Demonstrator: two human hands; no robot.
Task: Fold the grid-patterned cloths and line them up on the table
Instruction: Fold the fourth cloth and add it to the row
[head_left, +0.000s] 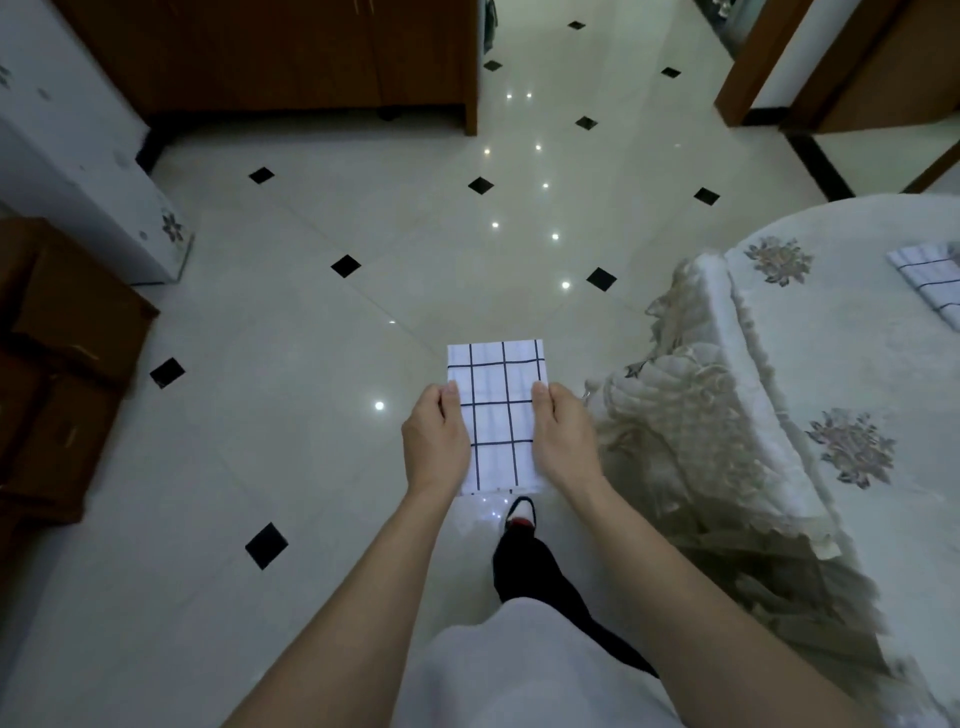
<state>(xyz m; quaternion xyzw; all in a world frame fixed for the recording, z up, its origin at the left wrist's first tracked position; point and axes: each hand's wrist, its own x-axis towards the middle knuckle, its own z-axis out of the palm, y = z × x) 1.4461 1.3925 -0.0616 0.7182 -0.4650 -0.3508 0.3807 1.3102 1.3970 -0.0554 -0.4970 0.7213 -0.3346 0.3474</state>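
Observation:
A white cloth with a dark grid pattern (496, 410), folded into a narrow rectangle, is held flat in the air over the floor in front of me. My left hand (435, 436) grips its left edge and my right hand (563, 434) grips its right edge, thumbs on top. At the far right, a second folded grid cloth (932, 280) lies on the round table (841, 353), which is draped in a white floral cover with a lace fringe. Part of that second cloth is cut off by the frame edge.
Glossy cream floor tiles with small black diamonds (363, 322) spread ahead. Brown cardboard boxes (57, 364) stack at the left beside a white floral appliance (78, 171). A wooden cabinet (270, 57) stands at the back. My leg and shoe (519, 519) show below the cloth.

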